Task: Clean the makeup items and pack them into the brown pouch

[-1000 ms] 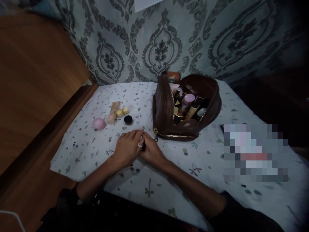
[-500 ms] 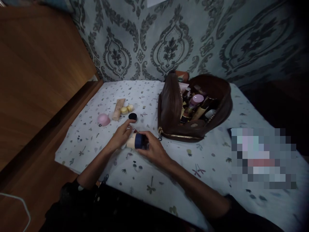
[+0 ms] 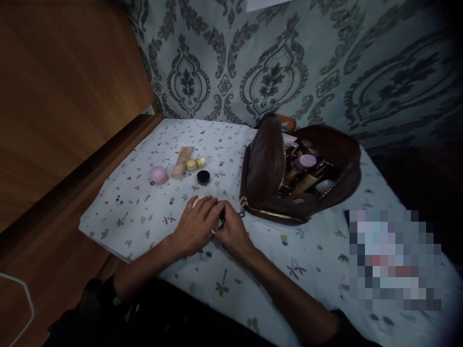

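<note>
My left hand (image 3: 197,224) is wrapped over a jar, its fingers covering nearly all of it; only a small pale bit shows at the fingertips. Touching it from the right, my right hand (image 3: 234,231) is closed around the jar's dark end, mostly hidden between the two hands. Beyond them lie a black-lidded pot (image 3: 203,177), a beige tube (image 3: 183,162), small yellow pots (image 3: 191,165) and a pink round item (image 3: 158,175).
An open brown bag (image 3: 264,164) full of cosmetics stands right of centre on the patterned cloth (image 3: 144,212). A pixelated flat object (image 3: 394,260) lies at the right. Wooden furniture (image 3: 72,86) rises on the left, and a patterned wall covering stands behind.
My left hand has moved over the jar, hiding its pale body and blue band. My right hand has drawn closer around the dark end. The view has shifted slightly.
</note>
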`<state>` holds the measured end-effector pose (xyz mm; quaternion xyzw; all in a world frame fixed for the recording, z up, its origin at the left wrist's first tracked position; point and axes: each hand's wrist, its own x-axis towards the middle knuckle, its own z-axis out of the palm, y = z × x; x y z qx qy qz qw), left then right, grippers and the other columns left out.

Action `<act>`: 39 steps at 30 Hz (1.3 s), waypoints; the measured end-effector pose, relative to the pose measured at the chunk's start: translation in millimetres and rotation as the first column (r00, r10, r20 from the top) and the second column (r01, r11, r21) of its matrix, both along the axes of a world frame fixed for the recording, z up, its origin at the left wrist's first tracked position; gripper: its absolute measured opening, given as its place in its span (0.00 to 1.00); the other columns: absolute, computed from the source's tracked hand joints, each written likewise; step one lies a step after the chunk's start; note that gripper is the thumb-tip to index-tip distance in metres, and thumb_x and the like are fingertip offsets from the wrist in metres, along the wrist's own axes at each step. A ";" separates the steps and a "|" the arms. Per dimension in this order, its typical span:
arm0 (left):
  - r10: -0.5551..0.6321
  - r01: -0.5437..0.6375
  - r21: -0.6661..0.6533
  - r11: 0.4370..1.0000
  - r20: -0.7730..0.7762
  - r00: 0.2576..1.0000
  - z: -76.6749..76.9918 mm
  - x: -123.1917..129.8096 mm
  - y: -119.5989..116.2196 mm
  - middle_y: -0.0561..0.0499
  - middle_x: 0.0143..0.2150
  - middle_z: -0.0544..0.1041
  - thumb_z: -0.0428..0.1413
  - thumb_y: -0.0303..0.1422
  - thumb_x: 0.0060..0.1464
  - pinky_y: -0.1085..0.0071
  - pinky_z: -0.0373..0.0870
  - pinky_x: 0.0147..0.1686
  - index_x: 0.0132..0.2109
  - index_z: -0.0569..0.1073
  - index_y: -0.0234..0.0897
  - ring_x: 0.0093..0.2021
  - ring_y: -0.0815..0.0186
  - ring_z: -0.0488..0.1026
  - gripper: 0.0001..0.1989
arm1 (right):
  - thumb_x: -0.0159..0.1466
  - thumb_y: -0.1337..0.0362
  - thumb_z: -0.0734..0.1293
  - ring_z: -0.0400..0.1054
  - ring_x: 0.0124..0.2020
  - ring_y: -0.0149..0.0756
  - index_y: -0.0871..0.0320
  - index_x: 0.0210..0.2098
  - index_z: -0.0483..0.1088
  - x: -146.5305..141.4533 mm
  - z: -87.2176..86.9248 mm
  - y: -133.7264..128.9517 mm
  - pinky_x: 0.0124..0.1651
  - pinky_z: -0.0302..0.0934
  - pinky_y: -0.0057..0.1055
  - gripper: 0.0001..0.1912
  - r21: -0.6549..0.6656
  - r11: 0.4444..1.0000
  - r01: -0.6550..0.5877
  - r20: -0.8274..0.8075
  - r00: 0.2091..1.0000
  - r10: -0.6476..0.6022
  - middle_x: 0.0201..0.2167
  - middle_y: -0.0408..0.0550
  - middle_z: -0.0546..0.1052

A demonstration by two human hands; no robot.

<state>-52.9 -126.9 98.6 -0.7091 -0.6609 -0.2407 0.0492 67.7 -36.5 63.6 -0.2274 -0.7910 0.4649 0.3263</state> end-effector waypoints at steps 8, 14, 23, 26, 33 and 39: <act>0.079 -0.079 -0.018 0.997 0.009 0.997 3.2 -11.4 10.6 0.41 0.46 0.75 0.50 0.37 0.63 0.57 0.74 0.46 0.56 0.67 0.32 0.47 0.54 0.71 0.18 | 0.58 0.67 0.67 0.71 0.48 0.42 0.57 0.50 0.64 2.6 3.6 1.1 0.51 0.66 0.40 0.21 0.010 0.999 -0.051 0.012 0.999 0.051 0.46 0.52 0.74; 0.051 -0.063 0.089 0.994 0.126 0.991 2.1 -15.8 19.1 0.45 0.39 0.76 0.45 0.31 0.66 0.62 0.74 0.41 0.51 0.68 0.34 0.40 0.59 0.73 0.11 | 0.56 0.70 0.70 0.69 0.52 0.45 0.56 0.53 0.63 5.6 4.0 -0.2 0.55 0.65 0.43 0.26 -0.008 0.999 -0.046 0.052 0.998 0.047 0.49 0.53 0.73; 0.110 -0.088 -0.068 0.994 0.497 0.860 12.5 -31.3 21.6 0.49 0.36 0.79 0.46 0.36 0.67 0.69 0.72 0.38 0.50 0.69 0.37 0.35 0.65 0.77 0.11 | 0.54 0.71 0.73 0.69 0.51 0.44 0.54 0.54 0.64 4.9 6.1 0.3 0.55 0.66 0.41 0.29 -0.010 0.995 -0.094 0.005 0.996 0.094 0.50 0.51 0.73; 0.122 -0.053 -0.136 0.989 0.568 0.814 13.3 -40.0 24.7 0.52 0.33 0.78 0.46 0.40 0.66 0.71 0.69 0.34 0.49 0.70 0.38 0.30 0.66 0.74 0.13 | 0.54 0.71 0.73 0.69 0.52 0.44 0.53 0.53 0.65 5.1 9.0 -1.1 0.54 0.65 0.40 0.28 0.002 0.998 -0.066 -0.003 0.998 0.066 0.50 0.51 0.72; 0.039 0.046 -0.090 0.995 0.758 0.651 -1.9 -55.1 31.3 0.50 0.34 0.78 0.42 0.47 0.67 0.70 0.69 0.33 0.45 0.69 0.36 0.32 0.65 0.74 0.20 | 0.53 0.62 0.76 0.70 0.46 0.45 0.56 0.49 0.69 2.7 6.5 3.2 0.49 0.67 0.40 0.25 0.099 0.995 0.032 0.047 0.998 -0.036 0.43 0.50 0.75; -0.029 0.101 -0.081 0.992 0.622 0.783 -8.5 -60.7 28.7 0.46 0.40 0.77 0.39 0.42 0.68 0.64 0.71 0.43 0.52 0.68 0.35 0.40 0.61 0.75 0.20 | 0.56 0.58 0.73 0.72 0.44 0.43 0.59 0.52 0.68 0.5 5.3 3.1 0.50 0.67 0.41 0.27 0.021 0.993 0.118 0.073 0.990 -0.120 0.44 0.51 0.77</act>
